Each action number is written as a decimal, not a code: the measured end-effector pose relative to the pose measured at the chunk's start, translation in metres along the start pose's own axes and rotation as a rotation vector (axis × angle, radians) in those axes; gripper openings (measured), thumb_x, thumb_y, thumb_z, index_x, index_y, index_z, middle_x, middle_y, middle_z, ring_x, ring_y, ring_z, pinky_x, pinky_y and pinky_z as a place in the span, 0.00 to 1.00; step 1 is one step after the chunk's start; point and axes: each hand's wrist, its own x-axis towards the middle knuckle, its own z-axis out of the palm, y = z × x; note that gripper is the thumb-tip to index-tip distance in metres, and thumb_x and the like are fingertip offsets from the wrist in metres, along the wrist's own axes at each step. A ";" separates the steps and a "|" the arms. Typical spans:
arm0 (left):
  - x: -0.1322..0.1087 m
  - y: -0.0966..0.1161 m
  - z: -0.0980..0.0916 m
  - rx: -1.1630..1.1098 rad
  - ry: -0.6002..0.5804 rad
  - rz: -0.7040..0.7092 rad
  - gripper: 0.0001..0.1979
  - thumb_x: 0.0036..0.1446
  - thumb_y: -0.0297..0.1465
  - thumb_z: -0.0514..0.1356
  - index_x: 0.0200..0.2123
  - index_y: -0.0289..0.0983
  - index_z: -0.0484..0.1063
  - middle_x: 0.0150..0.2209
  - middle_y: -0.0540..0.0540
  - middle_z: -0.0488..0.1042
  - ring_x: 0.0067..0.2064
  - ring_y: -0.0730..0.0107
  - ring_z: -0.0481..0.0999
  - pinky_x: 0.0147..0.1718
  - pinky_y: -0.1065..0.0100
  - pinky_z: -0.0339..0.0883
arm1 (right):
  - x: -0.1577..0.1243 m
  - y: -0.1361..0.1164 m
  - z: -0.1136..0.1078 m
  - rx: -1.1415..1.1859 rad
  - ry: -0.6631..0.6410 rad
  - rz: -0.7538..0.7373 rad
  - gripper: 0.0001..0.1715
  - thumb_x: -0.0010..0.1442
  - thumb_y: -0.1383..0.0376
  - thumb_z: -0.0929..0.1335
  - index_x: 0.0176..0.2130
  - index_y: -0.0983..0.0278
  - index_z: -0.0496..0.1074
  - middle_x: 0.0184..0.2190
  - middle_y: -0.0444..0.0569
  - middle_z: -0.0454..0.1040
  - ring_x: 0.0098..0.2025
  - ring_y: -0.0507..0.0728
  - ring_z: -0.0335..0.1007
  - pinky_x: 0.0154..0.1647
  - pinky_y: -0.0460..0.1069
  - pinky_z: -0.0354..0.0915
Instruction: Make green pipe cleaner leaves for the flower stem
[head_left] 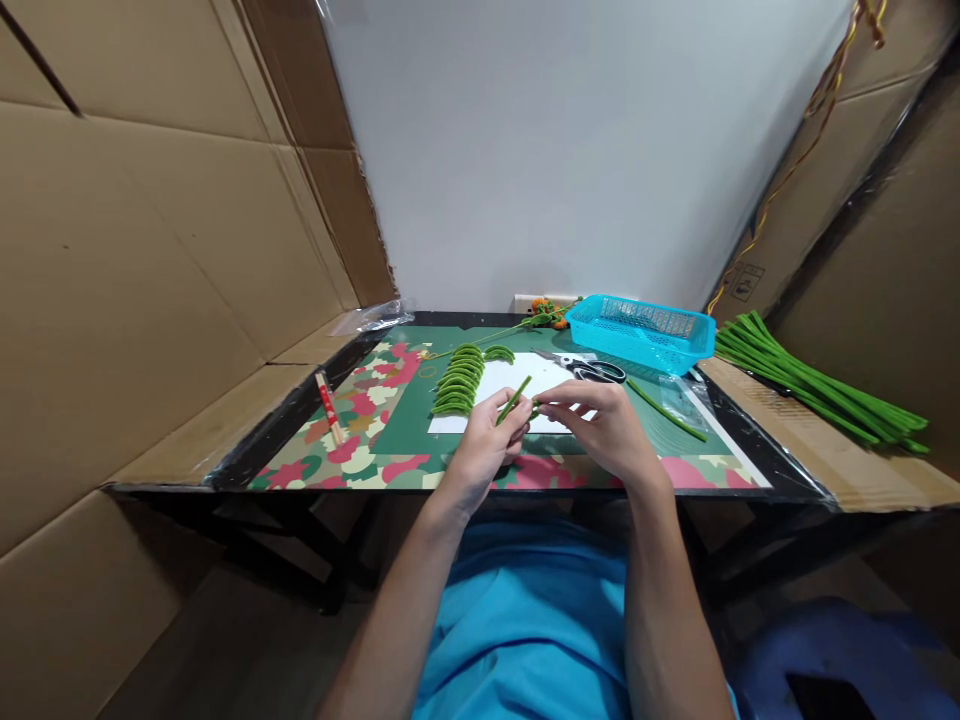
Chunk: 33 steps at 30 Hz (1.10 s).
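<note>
My left hand [491,430] is closed around a short length of green pipe cleaner [514,398], one end sticking up past the fingertips. My right hand [596,420] meets it from the other side, thumb and forefinger pinched on a green bit at the left fingertips. Beyond my hands lies a sheet of white paper [510,372]. A row of curved green pieces [459,380] runs along its left side, and another curved green piece [499,354] rests near its top. Black-handled scissors [592,370] lie behind my right hand, with a single green pipe cleaner [666,410] to their right.
A blue plastic basket [641,330] stands at the back right, beside orange flowers [551,312] on a green stem. A bundle of long green pipe cleaners [817,385] lies on cardboard at the right. A red-wrapped stick-like item [328,408] is at the left. Cardboard walls [150,220] flank the table.
</note>
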 end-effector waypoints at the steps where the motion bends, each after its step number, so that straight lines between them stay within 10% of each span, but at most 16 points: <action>1: 0.000 -0.001 0.000 0.038 -0.002 0.011 0.20 0.59 0.46 0.69 0.36 0.37 0.67 0.24 0.58 0.56 0.22 0.82 0.51 0.18 0.77 0.43 | 0.000 -0.001 0.000 -0.012 -0.001 -0.007 0.08 0.69 0.64 0.72 0.40 0.57 0.85 0.37 0.46 0.85 0.35 0.56 0.80 0.31 0.47 0.70; 18: 0.004 -0.010 -0.001 0.096 0.003 0.010 0.21 0.58 0.50 0.69 0.39 0.38 0.70 0.21 0.60 0.56 0.18 0.81 0.51 0.17 0.75 0.43 | 0.001 -0.003 -0.003 -0.039 0.022 0.047 0.08 0.69 0.63 0.69 0.38 0.60 0.79 0.37 0.48 0.81 0.38 0.57 0.77 0.33 0.48 0.69; 33: 0.003 -0.004 -0.004 0.466 0.007 0.249 0.09 0.60 0.35 0.64 0.33 0.34 0.76 0.30 0.49 0.74 0.36 0.67 0.70 0.36 0.70 0.63 | 0.005 -0.002 0.006 -0.108 -0.045 -0.014 0.10 0.70 0.69 0.69 0.35 0.60 0.77 0.38 0.48 0.79 0.40 0.57 0.75 0.39 0.50 0.68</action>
